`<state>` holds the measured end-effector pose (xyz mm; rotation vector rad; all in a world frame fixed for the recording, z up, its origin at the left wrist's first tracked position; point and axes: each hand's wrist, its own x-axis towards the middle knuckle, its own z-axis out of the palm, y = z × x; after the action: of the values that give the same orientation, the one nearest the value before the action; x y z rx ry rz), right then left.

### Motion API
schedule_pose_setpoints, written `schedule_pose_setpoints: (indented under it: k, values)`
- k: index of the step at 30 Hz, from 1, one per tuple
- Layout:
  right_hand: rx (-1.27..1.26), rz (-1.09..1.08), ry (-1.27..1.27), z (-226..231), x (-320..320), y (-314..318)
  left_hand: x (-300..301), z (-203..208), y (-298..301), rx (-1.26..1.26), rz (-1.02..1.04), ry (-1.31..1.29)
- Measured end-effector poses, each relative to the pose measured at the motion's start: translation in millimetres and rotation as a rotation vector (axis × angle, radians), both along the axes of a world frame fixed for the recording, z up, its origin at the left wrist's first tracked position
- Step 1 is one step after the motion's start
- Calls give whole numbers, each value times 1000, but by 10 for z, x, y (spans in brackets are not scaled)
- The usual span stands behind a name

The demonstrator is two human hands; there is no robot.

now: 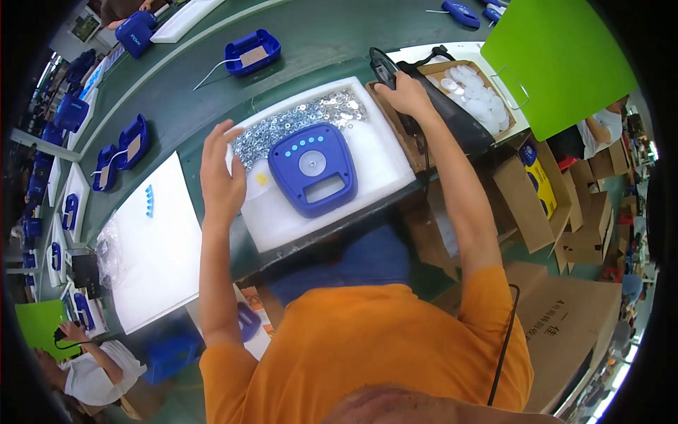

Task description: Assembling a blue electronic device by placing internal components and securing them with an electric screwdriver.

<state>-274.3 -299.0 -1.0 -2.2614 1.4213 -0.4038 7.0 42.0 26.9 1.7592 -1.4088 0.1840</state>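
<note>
On a white foam tray (381,159) before me lies a blue plastic housing (321,196). It has a rectangular window, a row of light-blue dots and a clear round disc (313,163) at its middle. Loose metal nuts and washers (265,138) are heaped along the tray's far side. My left hand (223,169) is at the tray's left edge, fingers apart, holding nothing. Beyond the tray's right corner my right hand (404,95) is closed round a black corded electric screwdriver (383,67); its lower part is partly hidden.
At right, a cardboard box (510,126) of clear discs stands beside a black mesh bag (452,106) and a green board (558,63). Blue housings, one an open shell (253,53), lie on the green conveyor (311,42). A white sheet (159,247) lies left. Co-workers sit nearby.
</note>
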Motion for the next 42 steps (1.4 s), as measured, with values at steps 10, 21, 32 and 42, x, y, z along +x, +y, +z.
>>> schedule_pose_setpoints:
  k: [10,21,32,42]
  values:
    - [-308,39,182,125,122,400,-951,-76,300,315,-382,-343]
    - [-372,421,-117,155,1451,127,-746,97,637,292,-209,-405]
    - [-733,496,203,-330,2837,-438,179,5,1880,422,330,-414]
    - [-959,595,-88,127,2374,-386,525,-343,2498,580,515,-353]
